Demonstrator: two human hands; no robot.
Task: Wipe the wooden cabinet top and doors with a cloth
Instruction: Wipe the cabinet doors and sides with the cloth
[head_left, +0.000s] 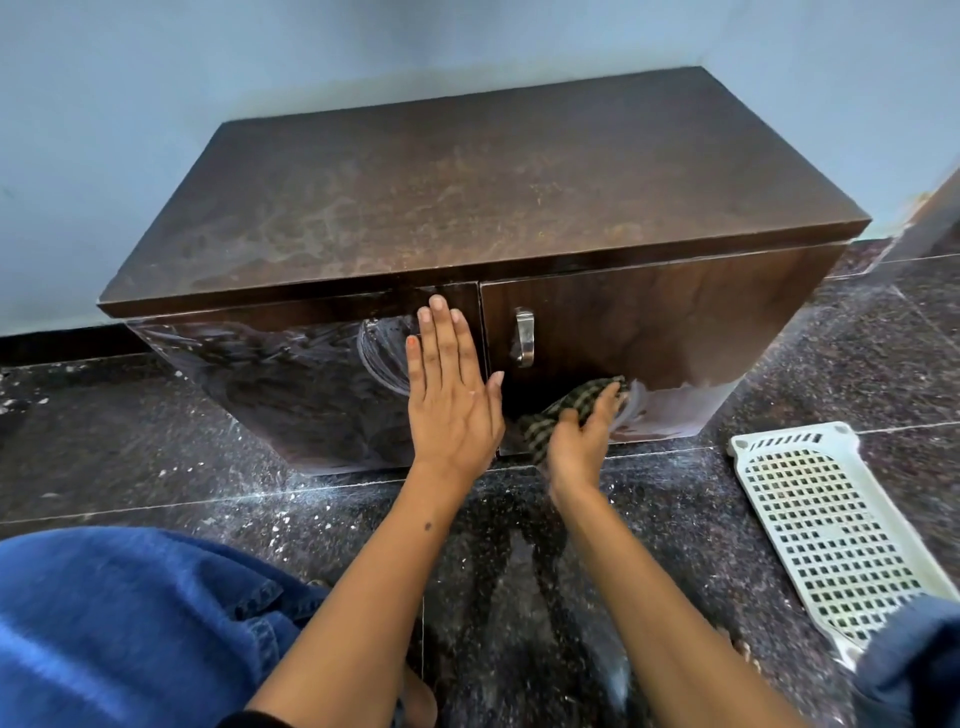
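Left hand (451, 384) is flat, fingers straight, on the left door (291, 384), probably to brace it shut, while the right hand (584, 441) bunches the checked cloth (561, 413) low against the right door (639, 332), scrubbing near the handle (524, 338).

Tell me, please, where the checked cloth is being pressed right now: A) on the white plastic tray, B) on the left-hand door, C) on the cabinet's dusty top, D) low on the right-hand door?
D: the right hand holds the green checked cloth against the lower right-hand door, below its metal handle.
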